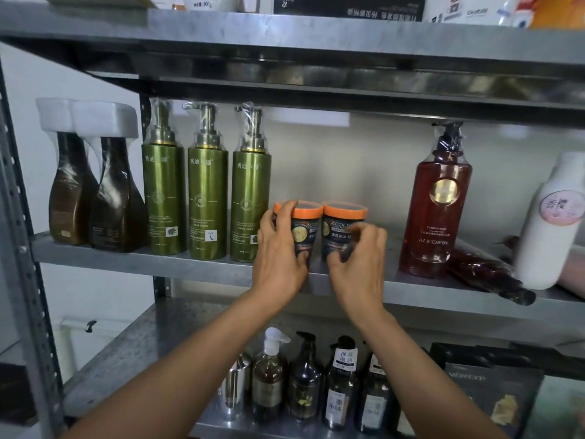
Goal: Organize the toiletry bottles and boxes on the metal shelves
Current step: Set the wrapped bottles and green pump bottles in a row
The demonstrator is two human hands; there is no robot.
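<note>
Your left grip (278, 251) is clasping the left jar (300, 231); whether your right grip (357, 261) is holding the right jar (343, 213) is unclear. The green bottles (207, 201) are standing aligned, and the toppled red bottle (484, 274) is awaiting righting.

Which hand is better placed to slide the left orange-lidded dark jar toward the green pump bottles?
Left. The left hand grips that orange-lidded dark jar, beside the nearest green metallic pump bottle; the right hand is at the other jar, farther off.

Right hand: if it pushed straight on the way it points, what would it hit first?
Probably the right orange-lidded jar, directly ahead of the right hand; blurred fingers may already touch it.
</note>
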